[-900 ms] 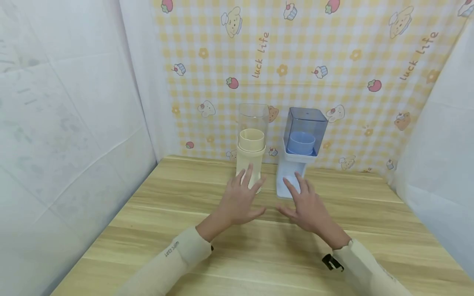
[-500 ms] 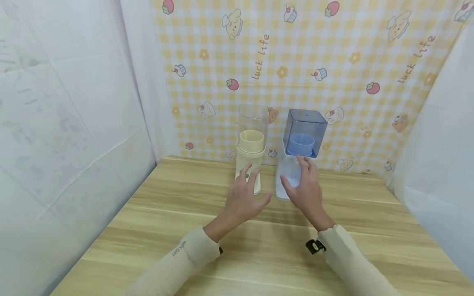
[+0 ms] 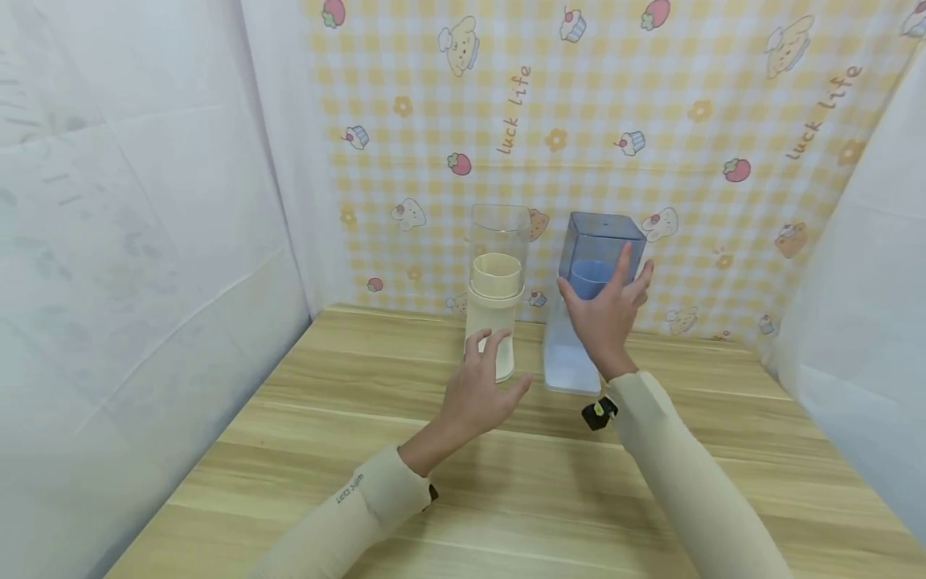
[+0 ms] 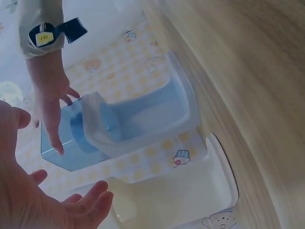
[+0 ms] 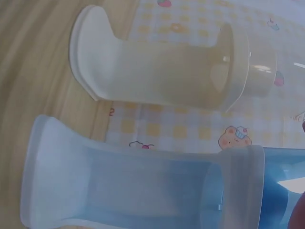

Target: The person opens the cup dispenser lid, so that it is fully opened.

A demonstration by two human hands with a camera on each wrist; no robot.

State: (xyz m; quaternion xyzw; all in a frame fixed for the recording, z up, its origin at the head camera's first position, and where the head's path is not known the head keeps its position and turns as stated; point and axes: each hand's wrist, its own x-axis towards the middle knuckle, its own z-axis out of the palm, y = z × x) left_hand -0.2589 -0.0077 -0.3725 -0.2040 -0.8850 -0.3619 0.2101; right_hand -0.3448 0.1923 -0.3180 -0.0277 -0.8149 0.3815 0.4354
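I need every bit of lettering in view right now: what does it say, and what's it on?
"luck life": patterned cloth, left of centre.
"luck life": same cloth, near the right edge.
Left sleeve: small dark lettering, too blurred to read surely.
Yellow label on the right wrist: marks too small to read.
Cream container and blue container: no lettering visible.

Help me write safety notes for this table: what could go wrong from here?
The right hand is spread at the blue box, high on its white stand; a push there might tip it. The left hand is close to the cream container, so a nudge could knock it over. Box and container stand side by side, so one toppling sideways might hit the other.
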